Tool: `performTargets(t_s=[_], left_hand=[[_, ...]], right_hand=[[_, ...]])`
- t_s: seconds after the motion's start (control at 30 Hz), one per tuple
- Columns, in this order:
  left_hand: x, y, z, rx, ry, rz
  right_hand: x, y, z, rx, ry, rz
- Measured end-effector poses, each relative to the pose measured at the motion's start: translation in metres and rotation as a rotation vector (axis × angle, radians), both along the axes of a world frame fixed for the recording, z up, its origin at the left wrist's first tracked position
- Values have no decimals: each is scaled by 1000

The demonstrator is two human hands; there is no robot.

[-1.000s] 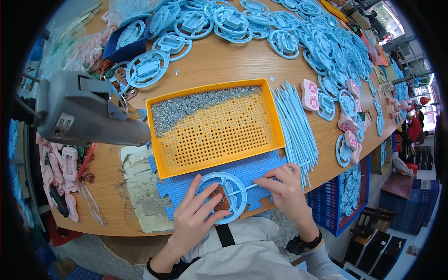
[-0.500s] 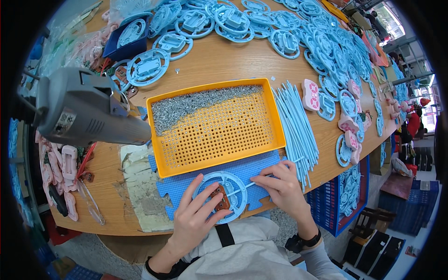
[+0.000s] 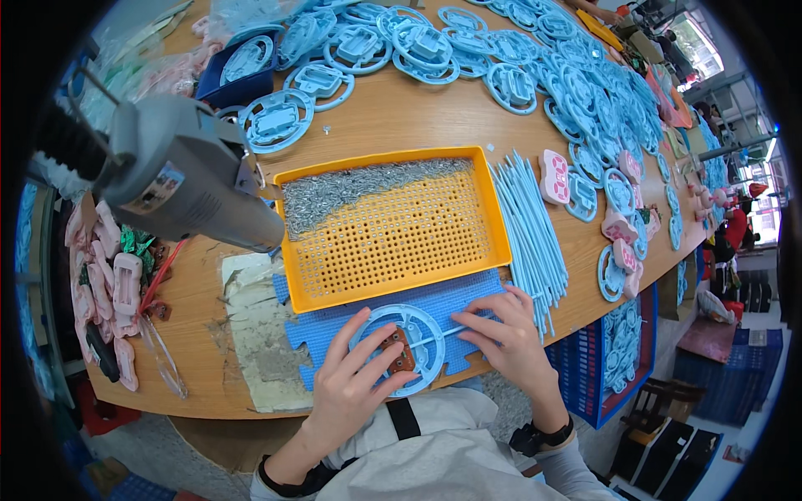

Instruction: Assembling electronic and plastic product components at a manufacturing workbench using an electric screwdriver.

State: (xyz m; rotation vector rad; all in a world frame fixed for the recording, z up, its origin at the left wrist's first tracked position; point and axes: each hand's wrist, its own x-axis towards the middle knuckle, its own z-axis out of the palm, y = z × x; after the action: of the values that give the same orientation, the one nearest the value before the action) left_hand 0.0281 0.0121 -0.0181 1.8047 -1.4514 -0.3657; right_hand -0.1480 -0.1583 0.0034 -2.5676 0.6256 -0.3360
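Note:
A round, light blue plastic wheel part lies on a blue foam mat close to my body. Inside its ring sits a brown circuit board. My left hand spans the wheel's left side, fingertips and thumb bent down onto the board and ring, holding it against the mat. To the right, my right hand pinches a thin light blue plastic stick between thumb and fingers. The stick crosses the wheel's right rim, and its inner end reaches toward the board.
Beyond the mat stands a yellow tray with loose screws and a perforated plate. A grey power tool hangs at left, near pink shells. Sticks lie right of the tray; blue wheel parts are heaped behind.
The whole view has shifted slightly, so the grey power tool and tray sit a bit farther right. Both hands keep nearly the same hold on the wheel part and stick.

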Motion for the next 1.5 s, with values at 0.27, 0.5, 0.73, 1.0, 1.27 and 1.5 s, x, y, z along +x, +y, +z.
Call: performTargets(t_s=[0.27,0.5,0.73,1.0,1.27,1.5], left_hand=[[2,7,-3,-10,-35,38],[-4,4,-4,-41,-12,37],[-1,1,-3,-115,26,20],[2,1,-2,-60,43,2],[3,-1,-2,-8,25,5],[3,-1,0,39,65,2]], right_hand=[[105,-2,56,504,-487,109],[236,39,43,830,-848,276],[207,13,88,837,-980,84],[84,-66,71,610,-1240,-105],[61,-63,35,383,-1164,-8],[59,-68,26,484,-1136,-97]])
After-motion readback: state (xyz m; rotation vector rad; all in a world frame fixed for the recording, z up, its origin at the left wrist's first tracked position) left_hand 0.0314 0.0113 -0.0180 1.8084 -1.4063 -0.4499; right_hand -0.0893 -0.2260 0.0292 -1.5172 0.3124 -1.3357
